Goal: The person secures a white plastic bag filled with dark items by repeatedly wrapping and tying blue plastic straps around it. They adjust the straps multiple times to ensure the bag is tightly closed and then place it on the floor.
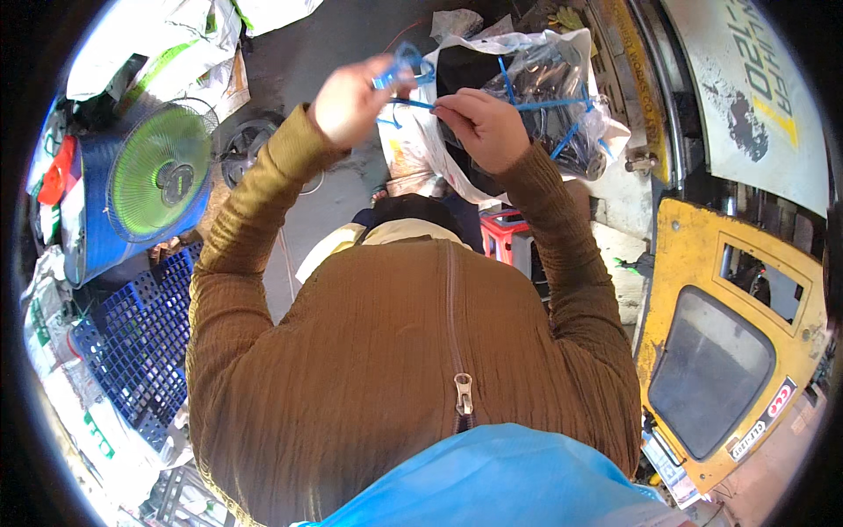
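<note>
Both my hands are raised in front of me over the near left side of an open white sack (575, 44). My left hand (347, 101) is closed around a looped bunch of blue plastic strip (411, 68), slightly blurred. Between the hands runs a short stretch of the strip, and my right hand (487, 127) pinches its end between thumb and fingers. Inside the sack lie clear plastic bags (544, 75) with dark contents that I cannot make out. More blue strips cross them, and one end reaches past the sack's edge.
On the left stand a green fan (162, 171), a blue drum (88, 220) and a blue plastic crate (140, 342). White sacks (189, 44) lie at the far left. A yellow machine panel (659, 351) is close on my right. A red stool (502, 230) stands below the sack.
</note>
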`<state>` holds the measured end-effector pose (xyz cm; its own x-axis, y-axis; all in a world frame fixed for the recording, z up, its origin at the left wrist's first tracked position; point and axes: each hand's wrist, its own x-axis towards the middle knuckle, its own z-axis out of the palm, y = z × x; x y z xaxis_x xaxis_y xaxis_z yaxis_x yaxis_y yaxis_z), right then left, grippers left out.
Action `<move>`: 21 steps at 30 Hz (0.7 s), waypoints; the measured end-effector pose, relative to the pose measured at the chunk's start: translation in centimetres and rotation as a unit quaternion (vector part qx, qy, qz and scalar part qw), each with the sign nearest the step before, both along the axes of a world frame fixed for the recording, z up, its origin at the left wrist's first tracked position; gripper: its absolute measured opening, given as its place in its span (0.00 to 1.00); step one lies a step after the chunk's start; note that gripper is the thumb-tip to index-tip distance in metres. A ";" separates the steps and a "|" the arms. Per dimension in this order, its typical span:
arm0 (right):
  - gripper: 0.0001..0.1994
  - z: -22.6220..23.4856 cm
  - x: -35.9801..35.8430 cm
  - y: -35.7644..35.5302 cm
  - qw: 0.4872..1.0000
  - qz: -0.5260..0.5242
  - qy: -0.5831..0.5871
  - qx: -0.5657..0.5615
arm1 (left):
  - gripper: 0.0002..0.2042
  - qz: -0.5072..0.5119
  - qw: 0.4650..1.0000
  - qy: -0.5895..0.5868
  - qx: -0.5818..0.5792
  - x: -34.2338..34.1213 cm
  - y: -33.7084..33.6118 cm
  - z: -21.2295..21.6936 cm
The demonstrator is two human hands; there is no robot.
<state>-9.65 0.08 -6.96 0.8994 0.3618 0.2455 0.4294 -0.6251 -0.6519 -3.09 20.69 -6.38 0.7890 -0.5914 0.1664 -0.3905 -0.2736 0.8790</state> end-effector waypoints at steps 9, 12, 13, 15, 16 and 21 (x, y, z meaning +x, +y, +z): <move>0.08 9.5 3.0 -1.0 0.916 -0.049 0.147 0.370 | 0.21 -0.266 0.905 0.324 -0.077 0.2 -1.9 -1.7; 0.09 11.1 3.9 -0.2 0.931 -0.032 0.162 0.327 | 0.21 -0.156 0.937 0.127 -0.284 -1.9 -9.4 -2.3; 0.09 11.5 4.3 0.1 0.926 -0.017 0.203 0.319 | 0.21 -0.089 0.955 -0.065 -0.277 -1.7 -11.5 -2.1; 0.10 12.5 5.2 0.2 0.897 0.037 0.288 0.334 | 0.16 -0.131 0.930 0.041 -0.342 -2.6 -13.8 -1.6; 0.09 13.5 5.6 -0.4 0.890 0.034 0.302 0.340 | 0.14 -0.166 0.911 0.072 -0.370 -2.6 -14.3 -1.4; 0.08 20.3 8.5 -7.8 0.935 -0.228 -0.239 -0.128 | 0.14 -0.146 0.898 0.256 -0.326 -4.1 -12.1 -1.8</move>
<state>-1.14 -7.77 13.38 0.7837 0.0701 0.6171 0.2850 -0.9234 -0.2570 -7.20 8.64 -8.17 0.6870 -0.6952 0.2114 0.1400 0.4121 0.9003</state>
